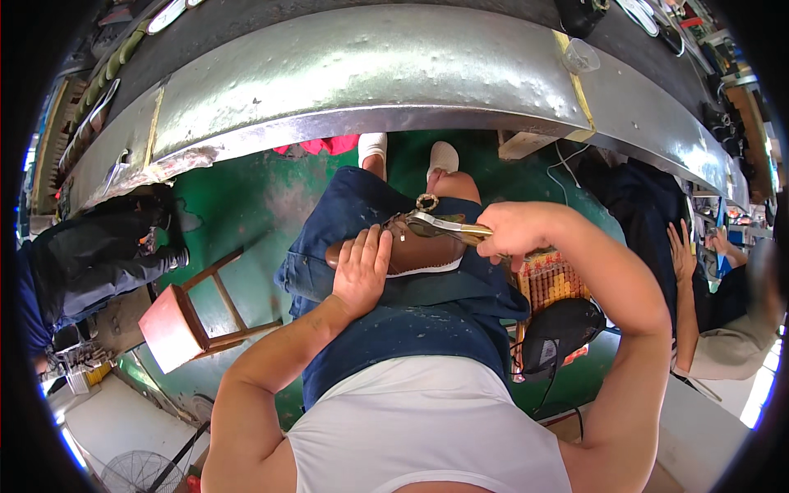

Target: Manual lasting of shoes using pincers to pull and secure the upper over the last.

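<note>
A brown shoe (415,253) with a pale sole edge lies sideways across the dark blue cloth (329,215) over my lap, toe to the left. My left hand (362,269) holds it down, fingers laid over the front part behind the toe; the thumb is hidden. From the right, my right hand (516,228) is closed around the brass-coloured handles of metal pliers (444,225). The pliers' head meets the shoe's opening beside the dark laces (395,222). A small ring-shaped piece (426,202) shows just beyond the head; its kind is unclear.
A metal-covered bench (362,70) curves across in front of my knees. At left stands a wooden chair (174,324), with another person's dark-clothed legs (107,255) beyond. A black bag (563,333) rests on a woven seat (549,283) at right, near another person's arm (685,304).
</note>
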The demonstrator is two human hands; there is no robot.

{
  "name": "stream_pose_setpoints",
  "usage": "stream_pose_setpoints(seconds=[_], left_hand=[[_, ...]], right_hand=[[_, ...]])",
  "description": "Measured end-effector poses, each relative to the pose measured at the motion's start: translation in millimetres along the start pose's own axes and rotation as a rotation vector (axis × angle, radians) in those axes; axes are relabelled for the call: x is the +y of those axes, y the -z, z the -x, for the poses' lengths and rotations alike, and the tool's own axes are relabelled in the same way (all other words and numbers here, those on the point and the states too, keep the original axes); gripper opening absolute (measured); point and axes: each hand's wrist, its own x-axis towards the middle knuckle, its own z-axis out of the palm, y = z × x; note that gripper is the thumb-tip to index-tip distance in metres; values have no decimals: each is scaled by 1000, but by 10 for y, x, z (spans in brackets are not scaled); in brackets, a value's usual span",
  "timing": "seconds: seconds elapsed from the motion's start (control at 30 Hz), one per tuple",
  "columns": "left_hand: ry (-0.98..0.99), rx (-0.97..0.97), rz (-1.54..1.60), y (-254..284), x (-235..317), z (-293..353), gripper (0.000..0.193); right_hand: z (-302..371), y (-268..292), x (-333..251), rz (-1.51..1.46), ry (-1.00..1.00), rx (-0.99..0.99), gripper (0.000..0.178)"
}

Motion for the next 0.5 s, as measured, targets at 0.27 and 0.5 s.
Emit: stream_pose_setpoints(seconds=[0.27,0.5], left_hand=[[21,21,29,-15,-19,11,60],[-6,16,19,-58,-54,-28,61]], right_hand=[[-72,147,290,165,143,93,24],[-340,-365,653,-874,411,255,34]])
